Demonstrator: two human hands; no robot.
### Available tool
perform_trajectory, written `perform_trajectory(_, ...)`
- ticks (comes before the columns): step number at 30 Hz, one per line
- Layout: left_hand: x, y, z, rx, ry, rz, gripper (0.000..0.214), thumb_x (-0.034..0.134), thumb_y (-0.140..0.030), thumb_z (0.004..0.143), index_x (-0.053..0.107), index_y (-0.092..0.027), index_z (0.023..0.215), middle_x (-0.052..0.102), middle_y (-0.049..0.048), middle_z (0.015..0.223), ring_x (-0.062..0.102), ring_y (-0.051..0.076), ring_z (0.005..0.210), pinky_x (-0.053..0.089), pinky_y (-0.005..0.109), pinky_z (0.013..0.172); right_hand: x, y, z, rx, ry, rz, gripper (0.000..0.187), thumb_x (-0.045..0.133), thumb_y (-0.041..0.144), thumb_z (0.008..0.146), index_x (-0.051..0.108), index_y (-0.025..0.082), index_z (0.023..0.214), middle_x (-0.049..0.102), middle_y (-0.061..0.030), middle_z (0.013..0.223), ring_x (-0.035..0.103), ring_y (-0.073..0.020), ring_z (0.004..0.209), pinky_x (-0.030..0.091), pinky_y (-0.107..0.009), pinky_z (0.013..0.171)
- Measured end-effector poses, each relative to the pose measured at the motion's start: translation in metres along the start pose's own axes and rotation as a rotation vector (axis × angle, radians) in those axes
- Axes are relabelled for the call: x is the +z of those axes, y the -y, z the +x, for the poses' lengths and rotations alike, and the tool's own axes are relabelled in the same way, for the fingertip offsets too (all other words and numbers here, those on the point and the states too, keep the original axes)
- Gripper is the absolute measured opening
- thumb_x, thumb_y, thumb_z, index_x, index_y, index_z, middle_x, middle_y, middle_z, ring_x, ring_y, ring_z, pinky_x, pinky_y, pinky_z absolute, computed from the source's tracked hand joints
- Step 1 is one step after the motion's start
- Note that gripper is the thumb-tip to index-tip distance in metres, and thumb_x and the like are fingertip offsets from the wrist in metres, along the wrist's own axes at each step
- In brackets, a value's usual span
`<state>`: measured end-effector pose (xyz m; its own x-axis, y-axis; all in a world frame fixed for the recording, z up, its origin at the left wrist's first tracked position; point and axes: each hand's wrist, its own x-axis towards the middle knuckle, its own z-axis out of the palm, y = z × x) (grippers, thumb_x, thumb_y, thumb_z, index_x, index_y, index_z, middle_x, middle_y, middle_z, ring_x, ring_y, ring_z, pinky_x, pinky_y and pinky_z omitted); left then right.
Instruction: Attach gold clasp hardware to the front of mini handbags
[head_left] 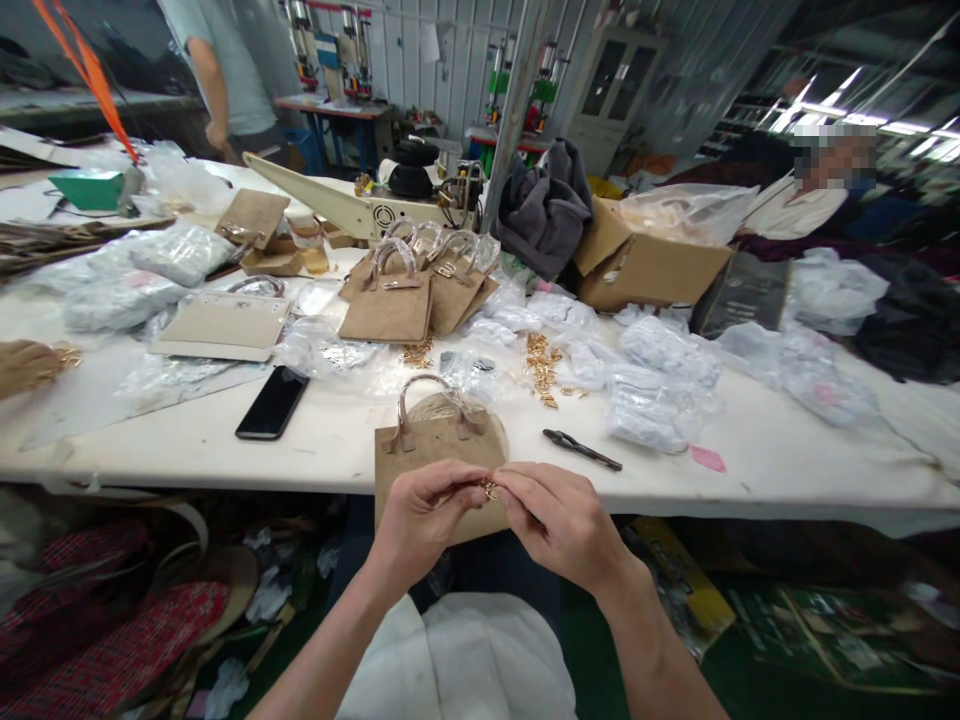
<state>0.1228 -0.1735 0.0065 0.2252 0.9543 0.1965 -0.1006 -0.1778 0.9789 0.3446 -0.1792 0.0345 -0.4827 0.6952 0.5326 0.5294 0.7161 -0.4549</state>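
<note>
At the near edge of the tabletop [225, 440], the left hand [420, 520] and right hand [559, 520] pinch a small gold metal fitting [489, 489] between closed fingers, over a tan mini handbag [439, 450]. A black tool [581, 449] lies just right.

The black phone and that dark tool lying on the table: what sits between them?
In the head view, a small tan handbag stands between the black phone and the dark tool, by the table edge.

White table [225, 440], black phone [272, 402], tan bags [388, 307], plastic packets [660, 385], pliers [582, 450]
</note>
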Motion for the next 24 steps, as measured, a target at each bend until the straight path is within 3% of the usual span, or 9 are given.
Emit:
perform_trajectory(6, -0.001, -0.01, -0.002, 0.009, 0.014, 0.07, 0.008, 0.081, -0.03, 0.099, 0.086, -0.024, 0.101, 0.082, 0.0055, 0.096, 0.075, 0.022, 0.087, 0.056, 0.029, 0.079, 0.007, 0.005, -0.006, -0.016, -0.022, -0.048, 0.045, 0.062, 0.009, 0.101, 0.068, 0.026, 0.142, 0.079, -0.0106, 0.118, 0.078, -0.0283, 0.103, 0.066, -0.041, 0.091)
perform_trajectory(12, 0.004, -0.019, -0.005, 0.025, 0.045, 0.114, 0.011, 0.075, -0.028, 0.103, 0.084, -0.025, 0.099, 0.08, 0.0043, 0.093, 0.074, 0.021, 0.085, 0.056, 0.029, 0.08, 0.017, 0.014, -0.007, 0.12, -0.151, 0.128, 0.026, 0.059, 0.01, 0.106, 0.072, 0.027, 0.12, 0.078, -0.0051, 0.097, 0.076, -0.0222, 0.086, 0.062, -0.034, 0.078)
perform_trajectory(18, 0.007, -0.021, -0.007, 0.054, 0.063, 0.19, 0.014, 0.071, -0.022, 0.104, 0.084, -0.026, 0.1, 0.079, 0.0029, 0.094, 0.073, 0.019, 0.087, 0.054, 0.028, 0.08, 0.016, 0.018, -0.009, 0.301, -0.12, 0.281, 0.019, 0.06, 0.017, 0.109, 0.075, 0.025, 0.1, 0.075, -0.0026, 0.086, 0.073, -0.0193, 0.075, 0.058, -0.032, 0.072)
perform_trajectory(21, 0.007, -0.016, -0.007, 0.031, 0.046, 0.148, 0.014, 0.071, -0.021, 0.103, 0.084, -0.026, 0.101, 0.08, 0.0035, 0.096, 0.074, 0.02, 0.089, 0.056, 0.029, 0.082, 0.018, 0.016, -0.014, 0.334, -0.13, 0.339, 0.018, 0.061, 0.019, 0.11, 0.077, 0.026, 0.107, 0.079, -0.005, 0.098, 0.076, -0.0212, 0.085, 0.061, -0.033, 0.078)
perform_trajectory(24, 0.006, -0.009, -0.007, -0.019, -0.029, 0.09, 0.008, 0.078, -0.024, 0.099, 0.085, -0.025, 0.101, 0.081, 0.0037, 0.097, 0.075, 0.021, 0.089, 0.056, 0.028, 0.082, 0.02, 0.015, -0.02, 0.297, -0.229, 0.355, 0.022, 0.069, 0.018, 0.106, 0.077, 0.028, 0.124, 0.078, -0.0087, 0.121, 0.076, -0.0268, 0.108, 0.065, -0.038, 0.09)
